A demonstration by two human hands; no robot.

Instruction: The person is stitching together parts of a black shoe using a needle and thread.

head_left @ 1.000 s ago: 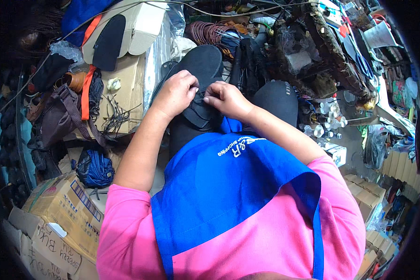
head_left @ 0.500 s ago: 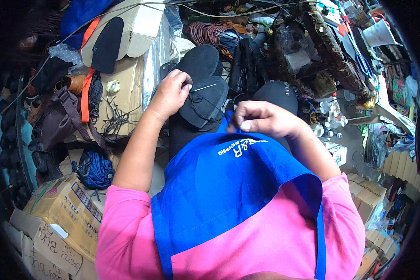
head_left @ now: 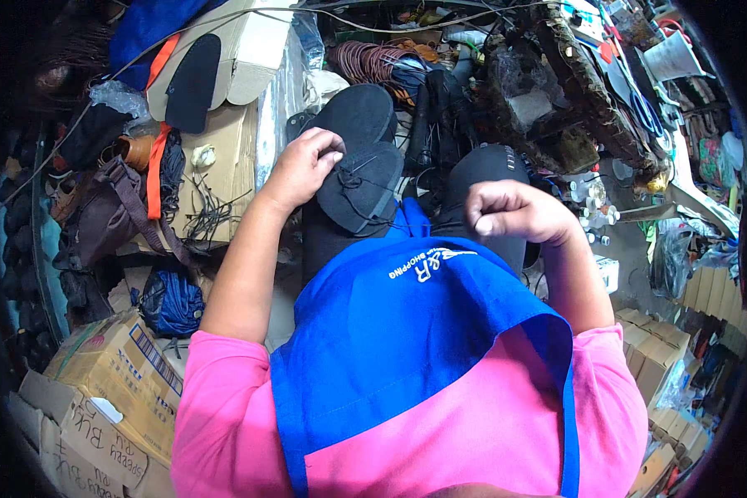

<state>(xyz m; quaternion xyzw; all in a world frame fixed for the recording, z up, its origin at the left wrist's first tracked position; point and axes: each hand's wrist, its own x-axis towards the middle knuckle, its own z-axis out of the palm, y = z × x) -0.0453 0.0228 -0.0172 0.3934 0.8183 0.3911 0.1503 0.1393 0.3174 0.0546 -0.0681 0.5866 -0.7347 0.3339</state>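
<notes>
Two black sole-shaped pieces lie across my lap; the nearer one (head_left: 365, 195) overlaps the farther one (head_left: 353, 112). Black thread (head_left: 353, 178) lies loosely looped on the nearer piece and trails from its lower edge toward the right. My left hand (head_left: 307, 168) is closed at the left edge of these pieces, thumb and fingers pinched together; what is between them is hidden. Above my right thigh, my right hand (head_left: 519, 212) is raised with its fingers curled, closed on the thread's end, which is hard to see. A blue apron (head_left: 390, 307) covers my lap.
Cardboard boxes (head_left: 116, 398) stand at the lower left, below a dark blue plastic bag (head_left: 170, 303). A brown strapped bag (head_left: 104, 207) lies farther left. Coiled brown cord (head_left: 373, 62) sits at the back. Small bottles (head_left: 593, 207) crowd the right, beside a worn wooden frame (head_left: 585, 75).
My right hand has moved right, away from the black pieces. The thin pale needle-like strip on the nearer piece no longer shows. My left hand has barely shifted.
</notes>
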